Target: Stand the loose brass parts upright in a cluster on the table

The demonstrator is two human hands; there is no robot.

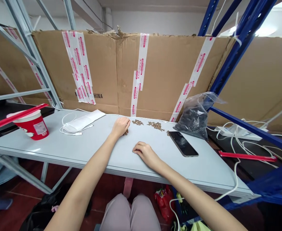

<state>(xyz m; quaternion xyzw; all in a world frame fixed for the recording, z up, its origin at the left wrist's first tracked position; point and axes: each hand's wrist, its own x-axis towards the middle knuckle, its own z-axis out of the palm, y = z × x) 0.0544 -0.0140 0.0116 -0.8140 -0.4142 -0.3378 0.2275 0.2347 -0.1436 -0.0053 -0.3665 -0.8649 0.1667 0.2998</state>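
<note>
My left hand (120,126) rests on the grey-white tabletop (102,144) with its fingers curled. Small brass-coloured metal pieces (125,132) show beside and partly under it; whether any are between the fingers is hidden. Just right of that hand lies a little heap of similar pieces (137,122). A wider heap (156,125) is farther right, and their exact kind is too small to tell. My right hand (147,154) lies nearer the front edge, fingers bent and tips together on the table. What those fingertips hold, if anything, cannot be made out.
A black phone (183,143) and a clear bag of dark items (194,116) lie to the right. At left are a red cup (33,125) and a white pouch (83,121) with a cable. Cardboard (102,67) walls the back; blue posts (237,51) stand right.
</note>
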